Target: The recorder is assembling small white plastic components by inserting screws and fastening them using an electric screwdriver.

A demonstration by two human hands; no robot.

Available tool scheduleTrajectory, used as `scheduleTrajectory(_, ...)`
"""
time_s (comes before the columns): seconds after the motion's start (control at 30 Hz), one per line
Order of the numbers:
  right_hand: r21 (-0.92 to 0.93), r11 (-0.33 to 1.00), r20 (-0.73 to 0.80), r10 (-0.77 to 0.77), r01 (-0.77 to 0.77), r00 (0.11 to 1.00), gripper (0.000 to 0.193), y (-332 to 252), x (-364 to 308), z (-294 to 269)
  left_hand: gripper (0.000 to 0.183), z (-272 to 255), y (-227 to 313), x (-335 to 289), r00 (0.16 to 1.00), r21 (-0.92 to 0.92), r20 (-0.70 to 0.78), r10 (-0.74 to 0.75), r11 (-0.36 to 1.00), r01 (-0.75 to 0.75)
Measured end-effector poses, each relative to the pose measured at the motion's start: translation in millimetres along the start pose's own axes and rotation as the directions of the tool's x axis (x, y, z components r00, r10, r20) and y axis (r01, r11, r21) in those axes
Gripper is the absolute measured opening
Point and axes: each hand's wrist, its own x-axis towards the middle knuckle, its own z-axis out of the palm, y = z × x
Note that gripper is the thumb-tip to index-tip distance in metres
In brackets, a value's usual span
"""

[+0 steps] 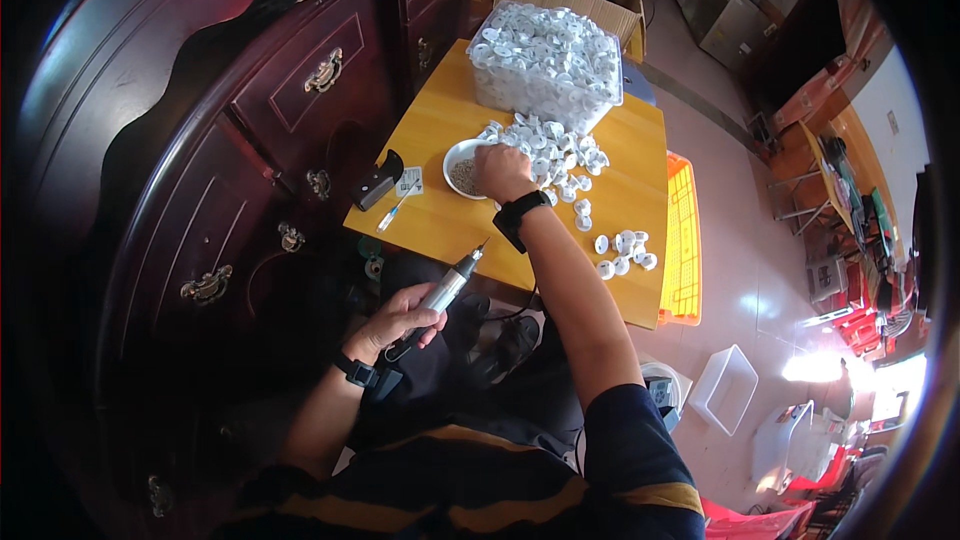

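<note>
My left hand [412,316] is wrapped round a silver electric screwdriver [446,290], whose thin bit points up toward the table's front edge. My right hand [503,172] reaches over the right side of a white bowl [449,162] with its fingers curled downward. In the bowl lie many small metal pieces that look like screws [463,176]. The fingertips are hidden, so anything pinched in them does not show. Right beside this hand spreads a pile of small round white plastic parts [550,148]. A smaller group of these parts [624,255] lies at the table's right front.
A clear bin [545,90] heaped with white parts stands at the table's [430,105] back. Left of the bowl are a black holder [379,183], a card and a small blue-tipped tool [389,216]. A yellow crate [682,240] adjoins the right edge; dark drawers [290,90] flank the left.
</note>
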Motion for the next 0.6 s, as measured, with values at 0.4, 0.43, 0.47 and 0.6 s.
scheduleTrajectory(0.4,0.997,0.071,-0.037,0.226,0.022,0.973,0.013,27.3,-97.6,29.1,0.047,2.3,12.1,-0.1,0.998,0.019,-0.04,0.045,0.999,-0.045)
scheduleTrajectory(0.43,0.999,0.052,-0.006,0.198,-0.004,0.98,0.014,26.6,-103.0,32.3,0.047,2.3,11.7,-0.4,0.998,0.024,-0.041,0.052,0.998,-0.051)
scheduleTrajectory(0.47,0.997,0.063,0.041,0.184,-0.054,0.982,0.014,27.0,-107.6,33.8,0.047,2.5,11.1,-0.4,0.998,0.025,-0.043,0.05,0.999,-0.049)
scheduleTrajectory(0.6,0.998,-0.034,0.054,0.063,-0.052,0.997,0.017,26.4,-112.7,44.0,0.048,3.3,9.1,2.1,0.998,0.044,-0.047,0.031,0.999,-0.029)
